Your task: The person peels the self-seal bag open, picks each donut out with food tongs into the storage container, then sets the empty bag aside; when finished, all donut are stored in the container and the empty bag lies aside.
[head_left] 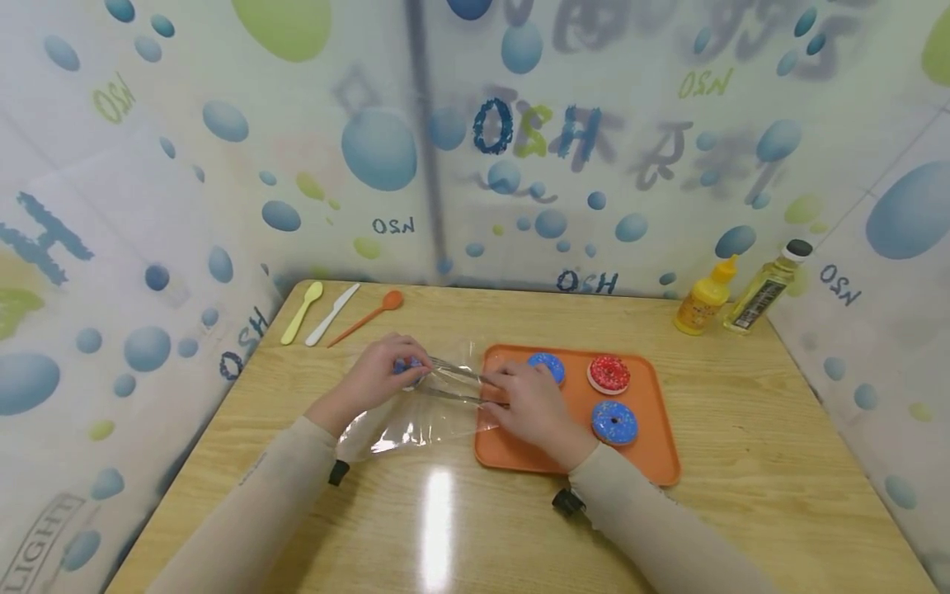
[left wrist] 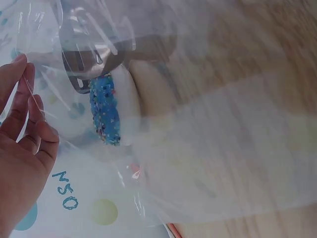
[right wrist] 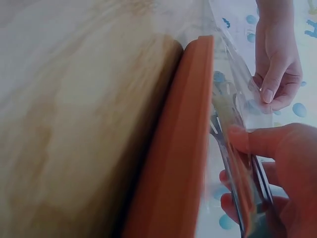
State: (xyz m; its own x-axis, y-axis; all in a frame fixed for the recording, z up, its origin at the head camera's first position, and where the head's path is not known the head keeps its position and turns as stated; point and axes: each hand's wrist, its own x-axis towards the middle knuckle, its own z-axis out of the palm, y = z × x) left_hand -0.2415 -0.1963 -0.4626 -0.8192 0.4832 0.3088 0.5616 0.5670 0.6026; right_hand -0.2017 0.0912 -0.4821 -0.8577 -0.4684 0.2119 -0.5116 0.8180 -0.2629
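Note:
My left hand (head_left: 382, 375) pinches the edge of a clear plastic bag (head_left: 419, 425) left of the orange tray (head_left: 512, 456). Metal tongs (head_left: 458, 370) are in the grip of my right hand (head_left: 536, 406), over the tray's left part. The tongs reach into the bag. In the left wrist view, a blue-iced doughnut (left wrist: 105, 111) with sprinkles stands on edge inside the bag, against the slotted tongs head (left wrist: 91, 62); whether the tongs still clasp it I cannot tell. On the tray lie two blue doughnuts (head_left: 614, 423), one partly behind my right hand, and a red doughnut (head_left: 609, 374).
At the back left lie a yellow spoon (head_left: 302, 313), a white knife (head_left: 332, 315) and an orange spoon (head_left: 367, 318). A yellow squeeze bottle (head_left: 703, 301) and an oil bottle (head_left: 764, 290) stand at the back right. Patterned walls (head_left: 631, 165) enclose the wooden table (head_left: 750, 429).

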